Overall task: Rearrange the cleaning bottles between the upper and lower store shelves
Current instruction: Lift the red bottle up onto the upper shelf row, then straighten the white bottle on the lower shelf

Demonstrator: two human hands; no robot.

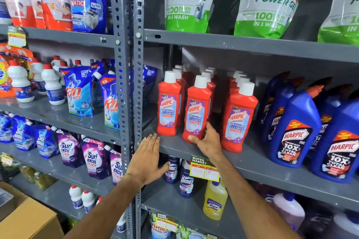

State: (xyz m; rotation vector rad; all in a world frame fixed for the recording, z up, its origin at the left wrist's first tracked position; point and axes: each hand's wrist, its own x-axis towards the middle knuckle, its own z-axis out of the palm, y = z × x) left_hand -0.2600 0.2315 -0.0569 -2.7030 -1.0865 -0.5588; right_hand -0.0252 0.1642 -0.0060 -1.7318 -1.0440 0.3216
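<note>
Red Harpic bathroom cleaner bottles with white caps stand in three rows on the middle grey shelf [174, 149]. My right hand [208, 142] is wrapped around the base of the front middle red bottle [197, 109], thumb on its front. My left hand [148, 156] is flat with fingers together, fingertips touching the shelf's front edge just left of the leftmost red bottle [168, 105], holding nothing. On the lower shelf stand dark blue Domex bottles [186, 180] and a yellow bottle [214, 202], partly hidden behind my arms and a price tag.
Big blue Harpic toilet cleaner bottles [293, 132] crowd the shelf's right side. Ariel pouches [189, 0] hang over the shelf above. A grey perforated upright [129, 83] divides the left bay of Rin and Surf pouches. A cardboard box [29, 219] sits at bottom left.
</note>
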